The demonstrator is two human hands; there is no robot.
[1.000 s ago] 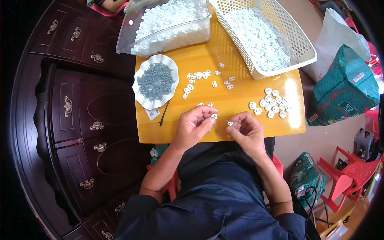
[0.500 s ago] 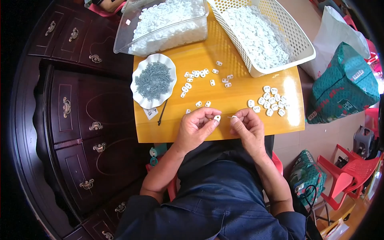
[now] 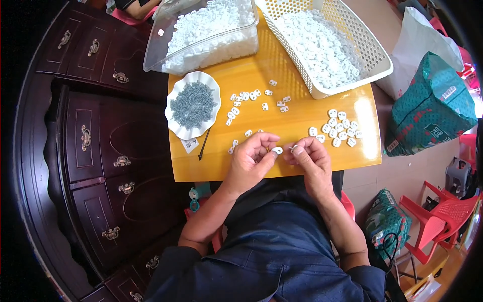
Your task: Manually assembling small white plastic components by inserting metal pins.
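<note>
My left hand [image 3: 251,162] is closed, pinching a small white plastic piece [image 3: 277,150] with a dark hole between thumb and forefinger. Facing it just to the right, my right hand [image 3: 313,163] is closed too, its thumb and forefinger gripping a small thin pale piece [image 3: 293,148] whose kind is too small to make out. A narrow gap separates the two pieces, above the front edge of the yellow table [image 3: 236,169]. Beyond my left hand lie several loose white two-hole pieces [image 3: 252,94]. Rounded white pieces with dark markings [image 3: 333,122] form a cluster beyond my right hand.
A scalloped white plate [image 3: 175,128] holds thin grey screw-like pieces. A black tie-like strip [image 3: 204,143] lies beside it. At the back stand a clear bin [image 3: 211,46] and a white perforated basket [image 3: 375,65], both with many white pieces. Dark drawers [image 3: 100,131] flank the left.
The white piece in my left hand has turned and shifted slightly right. My right fingers have closed in around their small piece. The whole view has shifted slightly.
</note>
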